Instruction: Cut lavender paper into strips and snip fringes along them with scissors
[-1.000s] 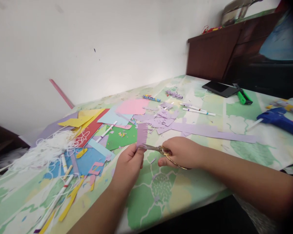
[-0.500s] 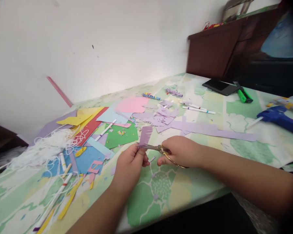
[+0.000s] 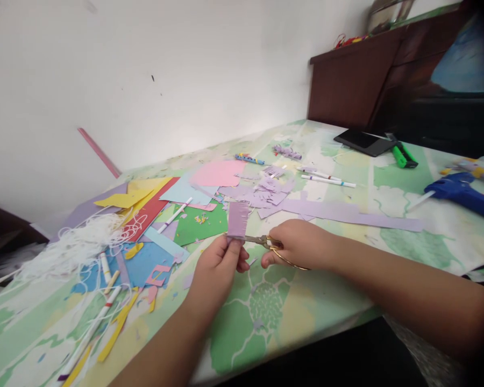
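Note:
Between the thumb and fingers of my left hand (image 3: pixel 220 263) is the lower end of a purple paper strip (image 3: pixel 238 217), held upright, with short fringe cuts along its right edge. My right hand (image 3: pixel 300 244) is closed round the gold-coloured handles of a pair of scissors (image 3: pixel 262 241). The blades point left and meet the strip just above my left thumb; part of them is hidden by the paper. Beyond my hands lie fringed purple paper scraps (image 3: pixel 272 188) and a long purple strip (image 3: pixel 347 215).
To the left are white string (image 3: pixel 80 247), a blue sheet (image 3: pixel 143 266), a green sheet (image 3: pixel 199 223) and several markers (image 3: pixel 105 269). On the right lie a blue glue gun (image 3: pixel 463 193), a green cutter (image 3: pixel 404 156) and a black phone (image 3: pixel 363 141). A white wall (image 3: pixel 185 80) stands behind.
The purple strip has turned more face-on and shifted slightly left in my left hand. The scissors and my right hand have risen slightly.

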Demonstrator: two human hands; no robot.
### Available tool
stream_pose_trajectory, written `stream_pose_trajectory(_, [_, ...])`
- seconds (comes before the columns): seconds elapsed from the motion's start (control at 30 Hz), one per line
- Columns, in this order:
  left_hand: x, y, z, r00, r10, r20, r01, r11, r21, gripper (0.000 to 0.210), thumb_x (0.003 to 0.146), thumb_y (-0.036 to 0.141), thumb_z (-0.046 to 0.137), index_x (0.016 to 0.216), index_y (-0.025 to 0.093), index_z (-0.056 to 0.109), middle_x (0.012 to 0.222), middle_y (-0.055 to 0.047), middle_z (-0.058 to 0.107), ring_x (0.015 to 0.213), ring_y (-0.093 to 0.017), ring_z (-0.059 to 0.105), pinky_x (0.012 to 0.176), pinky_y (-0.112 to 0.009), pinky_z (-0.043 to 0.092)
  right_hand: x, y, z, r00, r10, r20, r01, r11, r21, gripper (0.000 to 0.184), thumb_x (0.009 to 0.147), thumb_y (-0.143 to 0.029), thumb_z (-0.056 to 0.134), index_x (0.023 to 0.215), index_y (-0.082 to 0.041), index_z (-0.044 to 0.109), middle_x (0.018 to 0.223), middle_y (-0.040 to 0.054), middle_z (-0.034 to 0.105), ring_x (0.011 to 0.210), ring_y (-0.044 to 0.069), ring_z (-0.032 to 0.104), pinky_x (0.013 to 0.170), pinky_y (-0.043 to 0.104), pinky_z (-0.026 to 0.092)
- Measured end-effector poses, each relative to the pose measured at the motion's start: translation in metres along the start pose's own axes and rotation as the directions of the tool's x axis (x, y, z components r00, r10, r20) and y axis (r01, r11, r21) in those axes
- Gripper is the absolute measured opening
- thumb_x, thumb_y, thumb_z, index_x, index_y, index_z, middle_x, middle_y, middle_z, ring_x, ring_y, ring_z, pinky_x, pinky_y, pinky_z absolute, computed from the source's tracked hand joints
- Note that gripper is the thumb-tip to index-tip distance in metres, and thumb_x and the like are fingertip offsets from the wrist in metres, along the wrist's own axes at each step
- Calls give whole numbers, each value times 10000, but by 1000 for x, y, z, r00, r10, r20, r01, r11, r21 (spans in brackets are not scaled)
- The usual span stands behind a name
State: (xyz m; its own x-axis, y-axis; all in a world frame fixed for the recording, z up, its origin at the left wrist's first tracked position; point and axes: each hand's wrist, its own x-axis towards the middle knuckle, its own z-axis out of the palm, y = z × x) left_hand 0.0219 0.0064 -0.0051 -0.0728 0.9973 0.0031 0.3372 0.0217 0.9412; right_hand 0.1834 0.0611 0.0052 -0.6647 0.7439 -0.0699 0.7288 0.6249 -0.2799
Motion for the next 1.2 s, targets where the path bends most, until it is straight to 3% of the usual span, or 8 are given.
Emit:
stream_pose_trajectory(0.37, [-2,5,-2,1000,-14,-15,15,999,52,253,730,327,368,557,169,464,476,35,492,465,-87,484,509,-217,375,-3,3,4,1000,-9,-4,9,1000,6,574,604,-670,281,647,-158,537,588,40,542,494,116,435,423,213,227])
stream_pose_trajectory(0.6, [-1,2,2,999,-39,-5,39,999,7,227,728,317,357,595,170,470,536,28,509,487,-96,507,517,-232,392,-1,1,6,1000,9,26,-8,1000,-29,581,617,-667,257,659,-157,534,587,50,542,502,130,454,418,216,231])
stream_pose_trajectory(0.83, [0,2,3,995,-93,22,95,992,-87,165,697,281,399,643,151,486,573,3,542,514,-114,540,548,-259,431,-2,1,7,999,25,27,-24,999,-46,560,616,-654,286,672,-158,538,607,53,544,529,139,468,430,221,234])
stream_pose_trajectory(1.07, [3,0,4,975,-212,65,222,922,-316,87,664,183,406,659,140,481,564,7,527,480,-96,529,515,-253,443,-1,2,5,1000,11,22,-9,998,-64,530,622,-640,301,663,-167,535,623,50,555,527,138,471,428,225,229])
stream_pose_trajectory(1.2, [4,1,5,967,-242,77,254,912,-323,76,660,189,416,651,143,477,545,16,518,463,-90,523,498,-244,437,-1,2,6,1000,-3,4,3,997,-72,516,623,-636,306,664,-174,531,626,45,559,536,143,477,435,226,239])
